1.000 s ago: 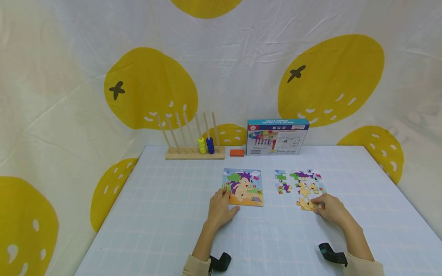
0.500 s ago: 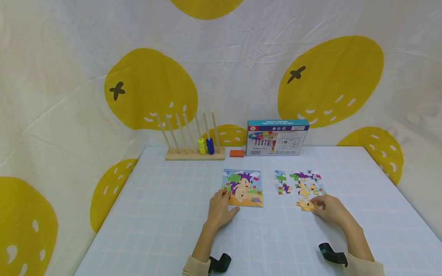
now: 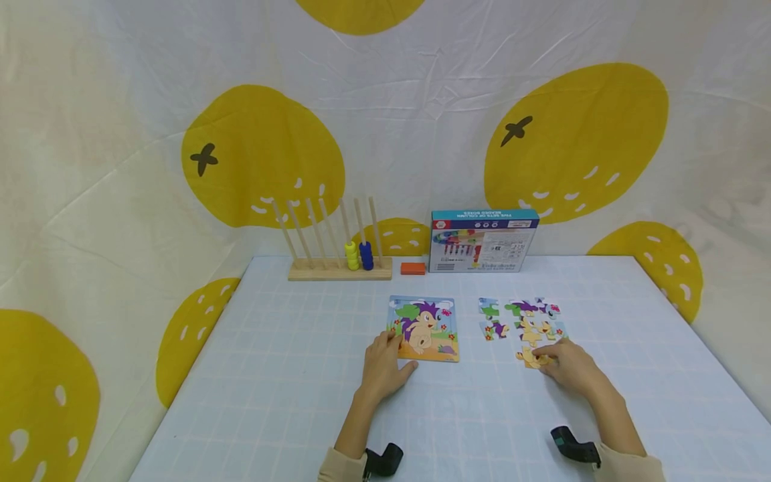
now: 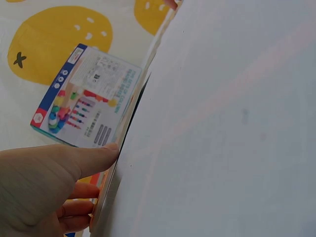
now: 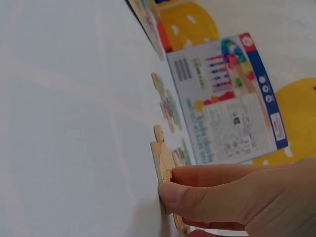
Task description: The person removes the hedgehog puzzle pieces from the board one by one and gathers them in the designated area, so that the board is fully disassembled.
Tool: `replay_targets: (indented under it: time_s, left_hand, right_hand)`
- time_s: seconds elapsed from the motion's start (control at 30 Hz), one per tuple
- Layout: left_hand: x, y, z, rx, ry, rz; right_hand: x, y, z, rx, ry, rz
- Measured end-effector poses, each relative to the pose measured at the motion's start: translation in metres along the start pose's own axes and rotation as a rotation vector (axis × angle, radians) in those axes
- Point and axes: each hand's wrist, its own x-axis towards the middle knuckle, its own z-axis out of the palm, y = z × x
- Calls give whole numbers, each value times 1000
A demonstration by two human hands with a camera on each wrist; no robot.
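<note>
In the head view a hedgehog picture puzzle board [image 3: 429, 328] lies flat in the middle of the table. My left hand [image 3: 383, 365] rests at its lower left corner, fingers relaxed over the left edge, thumb near the front edge. To the right lie several loose jigsaw pieces [image 3: 495, 328], partly grouped into a second hedgehog picture. My right hand [image 3: 569, 367] pinches a tan jigsaw piece at the bottom of this group between thumb and forefinger; beside it lies another tan piece [image 3: 527, 355]. In the right wrist view, thumb and fingers [image 5: 197, 197] meet at the piece's edge.
Behind the board stands a wooden peg rack [image 3: 340, 269] with yellow beads [image 3: 352, 256] and blue beads [image 3: 366, 256]. Right of it are an orange block [image 3: 413, 268] and an upside-down printed toy box [image 3: 483, 241]. A patterned cloth hangs at the back.
My right hand has shifted slightly left, bringing its fingertips further over the bottom pieces of the group. My left hand and the board have stayed put.
</note>
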Motion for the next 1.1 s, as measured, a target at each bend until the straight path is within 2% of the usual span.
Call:
replay_targets:
  time_s: [0.57,1.1]
  left_hand:
    - [-1,2,-1,0,-2,-8]
    - [0,1,-1,0,-12,-16]
  right_hand:
    - [-3,8,-1,43,-19,11]
    - [-4,11,-4,39,16,-14]
